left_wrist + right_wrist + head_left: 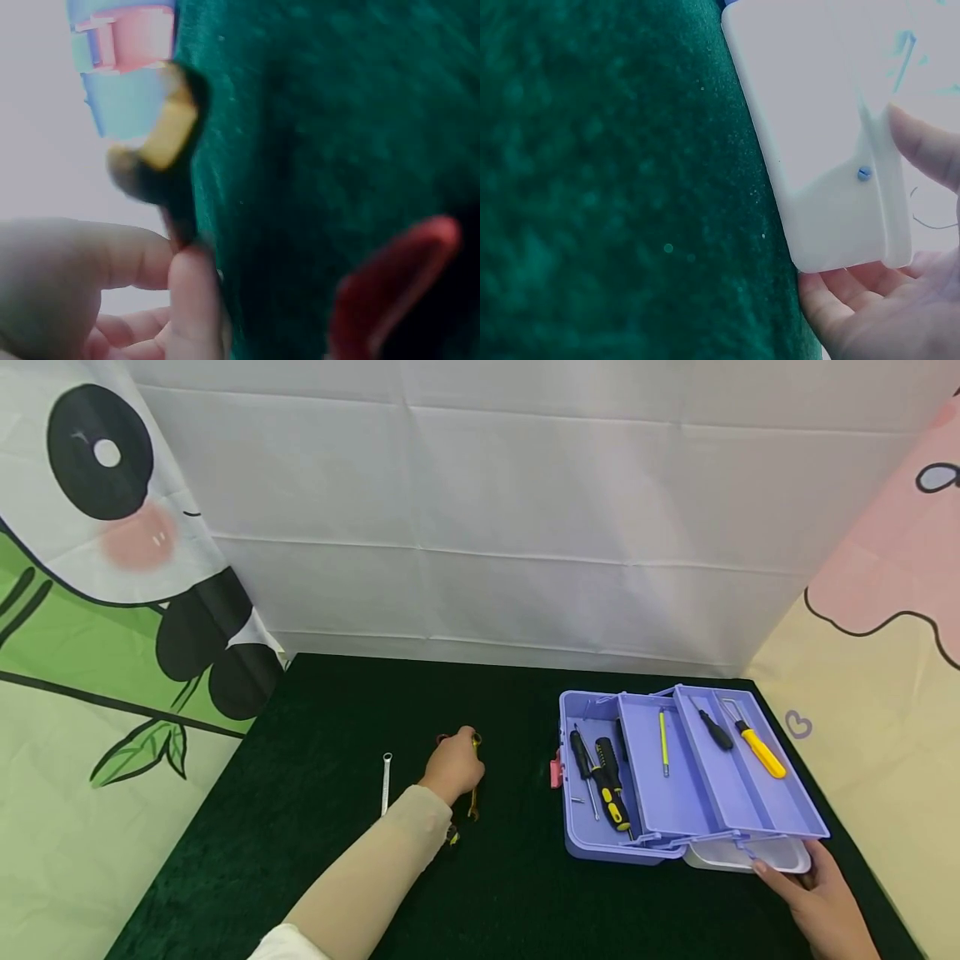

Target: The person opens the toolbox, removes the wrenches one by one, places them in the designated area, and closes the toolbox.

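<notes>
My left hand [455,763] is low over the dark green cloth and pinches a yellowish wrench [474,803] between thumb and fingers. In the left wrist view the open end of the wrench [172,135] juts past the fingertips, blurred. On the right, my right hand [821,897] grips the corner of the whitish lid [720,856] of the purple toolbox [615,852], thumb on top and fingers beneath. The right wrist view shows this lid [817,150] close up. The toolbox stands open with its trays spread out.
A silver wrench [386,781] lies left of my left arm. A small yellow-black piece [452,836] shows beside the sleeve, partly hidden. A red handle [394,289] is near the left hand. Screwdrivers [611,797] and a yellow-handled tool [763,754] lie in the toolbox.
</notes>
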Action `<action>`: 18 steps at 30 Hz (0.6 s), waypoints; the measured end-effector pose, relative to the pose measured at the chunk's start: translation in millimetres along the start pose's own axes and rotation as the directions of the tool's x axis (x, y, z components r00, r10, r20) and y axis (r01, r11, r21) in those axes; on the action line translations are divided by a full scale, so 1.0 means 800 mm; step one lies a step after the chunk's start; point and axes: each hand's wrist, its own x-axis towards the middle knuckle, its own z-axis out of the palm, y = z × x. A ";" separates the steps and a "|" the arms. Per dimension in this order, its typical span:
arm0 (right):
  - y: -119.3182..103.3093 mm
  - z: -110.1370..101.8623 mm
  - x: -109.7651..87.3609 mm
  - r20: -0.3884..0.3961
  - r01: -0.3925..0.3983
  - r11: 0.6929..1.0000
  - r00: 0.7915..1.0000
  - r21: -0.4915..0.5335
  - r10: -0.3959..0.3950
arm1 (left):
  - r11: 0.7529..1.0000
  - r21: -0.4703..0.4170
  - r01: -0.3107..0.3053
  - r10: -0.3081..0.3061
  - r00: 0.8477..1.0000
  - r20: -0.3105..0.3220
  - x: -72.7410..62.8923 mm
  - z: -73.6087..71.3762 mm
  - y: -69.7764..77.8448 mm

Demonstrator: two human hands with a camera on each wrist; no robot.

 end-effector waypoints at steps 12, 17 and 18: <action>-0.003 -0.005 0.004 0.020 -0.038 0.998 0.999 -0.040 0.039 | 0.993 0.121 -0.012 0.009 1.000 0.027 -0.013 -0.002 0.002; -0.003 -0.003 0.002 0.019 -0.038 0.999 0.999 -0.035 0.039 | 0.992 0.123 -0.038 0.036 0.999 0.014 -0.019 -0.003 0.002; -0.003 -0.003 0.002 0.019 -0.041 0.998 0.999 -0.039 0.041 | 0.992 0.120 -0.039 0.038 0.999 0.011 -0.020 -0.003 0.002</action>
